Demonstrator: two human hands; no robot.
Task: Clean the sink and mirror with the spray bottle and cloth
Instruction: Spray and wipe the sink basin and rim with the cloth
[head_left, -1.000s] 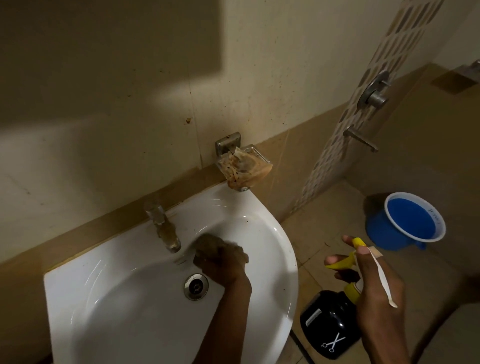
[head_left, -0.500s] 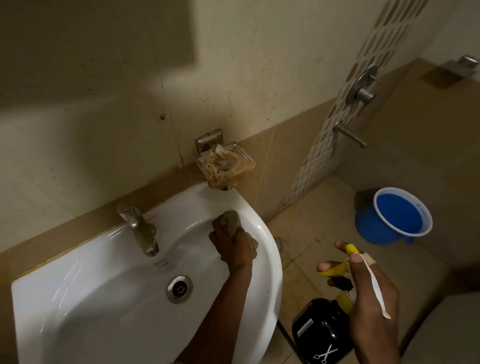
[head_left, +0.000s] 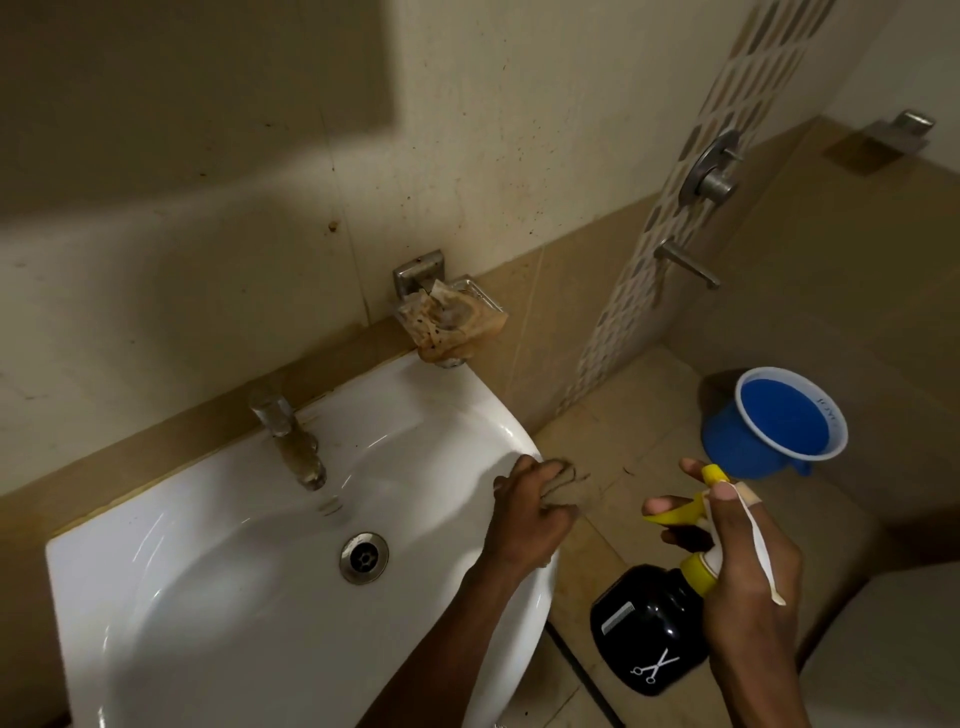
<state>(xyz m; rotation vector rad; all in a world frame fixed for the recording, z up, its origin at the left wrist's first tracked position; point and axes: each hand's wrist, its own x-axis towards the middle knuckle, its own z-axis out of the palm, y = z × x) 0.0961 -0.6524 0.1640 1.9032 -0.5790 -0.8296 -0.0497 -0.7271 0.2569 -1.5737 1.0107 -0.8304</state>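
Observation:
A white sink (head_left: 218, 597) hangs on the wall, with a metal tap (head_left: 291, 441) at its back and a drain (head_left: 363, 557) in the bowl. My left hand (head_left: 530, 514) rests on the sink's right rim, closed on a brownish cloth (head_left: 566, 480) that sticks out past the edge. My right hand (head_left: 737, 566) holds a black spray bottle (head_left: 649, 629) with a yellow trigger (head_left: 675, 512), to the right of the sink above the floor. No mirror is in view.
A stained soap dish (head_left: 452, 322) is fixed to the wall above the sink's back right corner. A blue mug (head_left: 774, 421) stands on the floor at the right. Shower fittings (head_left: 709, 171) are on the right wall.
My left hand with the cloth has moved from the bowl near the tap, along the back right of the bowl, out to the right rim. My right hand keeps the bottle in place.

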